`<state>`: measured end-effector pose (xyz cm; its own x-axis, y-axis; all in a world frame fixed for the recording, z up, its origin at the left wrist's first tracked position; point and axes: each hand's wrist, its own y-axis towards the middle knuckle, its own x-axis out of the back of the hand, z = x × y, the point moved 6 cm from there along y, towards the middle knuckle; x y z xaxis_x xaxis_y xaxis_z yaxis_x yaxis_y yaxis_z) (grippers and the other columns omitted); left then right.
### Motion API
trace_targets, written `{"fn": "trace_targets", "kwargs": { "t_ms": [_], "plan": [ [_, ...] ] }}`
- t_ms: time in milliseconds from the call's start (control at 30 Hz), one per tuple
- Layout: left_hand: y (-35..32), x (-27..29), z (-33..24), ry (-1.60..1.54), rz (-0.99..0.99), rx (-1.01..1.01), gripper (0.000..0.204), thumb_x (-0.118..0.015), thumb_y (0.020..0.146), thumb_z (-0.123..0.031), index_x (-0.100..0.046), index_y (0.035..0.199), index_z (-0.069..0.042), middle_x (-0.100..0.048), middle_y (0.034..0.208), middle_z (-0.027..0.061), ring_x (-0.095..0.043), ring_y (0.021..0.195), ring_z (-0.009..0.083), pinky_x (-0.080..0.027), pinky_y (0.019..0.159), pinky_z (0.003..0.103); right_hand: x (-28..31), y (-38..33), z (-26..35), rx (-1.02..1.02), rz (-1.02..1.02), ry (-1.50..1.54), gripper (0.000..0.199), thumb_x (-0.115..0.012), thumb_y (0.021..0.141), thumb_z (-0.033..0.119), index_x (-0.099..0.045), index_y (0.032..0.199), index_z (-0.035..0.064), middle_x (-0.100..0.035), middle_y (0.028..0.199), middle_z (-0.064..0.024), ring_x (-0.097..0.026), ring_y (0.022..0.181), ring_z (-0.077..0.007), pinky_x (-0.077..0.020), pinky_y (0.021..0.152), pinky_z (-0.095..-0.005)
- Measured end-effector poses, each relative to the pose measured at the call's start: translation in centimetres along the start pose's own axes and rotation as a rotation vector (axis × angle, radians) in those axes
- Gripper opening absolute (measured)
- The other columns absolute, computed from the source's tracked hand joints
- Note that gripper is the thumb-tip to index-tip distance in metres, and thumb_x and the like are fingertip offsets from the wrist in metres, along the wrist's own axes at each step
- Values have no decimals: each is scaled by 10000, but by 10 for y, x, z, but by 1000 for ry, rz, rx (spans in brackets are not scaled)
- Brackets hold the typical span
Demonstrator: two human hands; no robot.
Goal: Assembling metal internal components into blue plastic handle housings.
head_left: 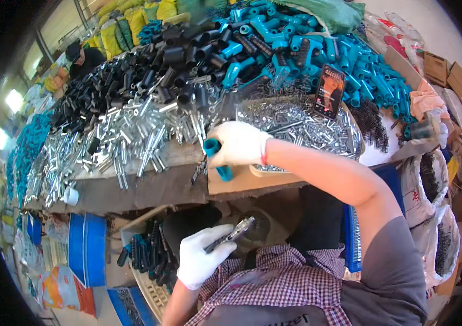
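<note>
My right hand (pixel 240 143), in a white glove, reaches across to the work table's front edge. Its fingers are closed on a teal plastic tube-shaped handle (pixel 224 173), whose open round end shows beside the thumb. My left hand (pixel 205 257), also gloved in white, is nearer my body, above my lap. It is wrapped round a slim silver metal part (pixel 240 227) that points up and to the right; the glove hides its lower end. Loose silver metal tubes (pixel 149 133) lie on the table left of my right hand. Behind that hand is a shallow tray (pixel 359 142) of small metal pieces.
Black plastic sleeves (pixel 174 54) and teal handles (pixel 375 73) are heaped at the back. A phone (pixel 329 91) leans upright by the tray. Below the table stand a cream crate (pixel 147 290) of dark and teal pieces and blue bins (pixel 95 250). Another person (pixel 83 60) is at far left.
</note>
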<state>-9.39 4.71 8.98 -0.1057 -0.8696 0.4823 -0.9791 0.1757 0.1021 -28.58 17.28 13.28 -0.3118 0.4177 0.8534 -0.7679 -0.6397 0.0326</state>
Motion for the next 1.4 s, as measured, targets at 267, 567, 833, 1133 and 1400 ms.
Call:
{"fn": "trace_targets", "kwargs": {
  "t_ms": [267,567,833,1133,1400],
  "plan": [
    [-28,24,2,66,-106,108,382,-733,700,-100,-722,1056,39,-740,915,147,-688,768,162,-533,721,274,-26,-54,14,61,18,396,494,-678,834,241,-546,1249,9,-658,1002,-242,-652,972,-400,-514,847,-431],
    [-9,16,2,147,40,32,388,-780,682,-172,-740,1036,-17,-725,920,154,-710,792,268,-548,729,332,-22,-173,-20,-308,269,565,332,-724,832,266,-695,1053,21,-669,781,-91,-616,603,-153,-497,584,-306],
    [-3,-10,0,187,250,-143,375,-815,731,-231,-742,1056,-60,-704,842,117,-684,729,262,-541,675,329,-21,-177,-28,-172,302,470,398,-785,742,325,-726,1000,27,-700,842,-93,-657,751,-173,-512,688,-310],
    [0,-23,1,135,322,-87,448,-835,694,-253,-730,1069,-29,-721,912,144,-705,786,278,-551,720,330,-37,-186,-19,-12,158,500,398,-794,735,330,-720,1006,48,-704,879,-136,-690,796,-267,-531,716,-359],
    [3,-47,-8,153,422,3,595,-854,678,-330,-699,1158,-15,-718,1026,189,-717,891,312,-550,799,341,-64,-185,-13,50,101,624,482,-765,773,336,-688,1118,7,-705,913,-167,-702,766,-254,-551,696,-360]
  ]
}}
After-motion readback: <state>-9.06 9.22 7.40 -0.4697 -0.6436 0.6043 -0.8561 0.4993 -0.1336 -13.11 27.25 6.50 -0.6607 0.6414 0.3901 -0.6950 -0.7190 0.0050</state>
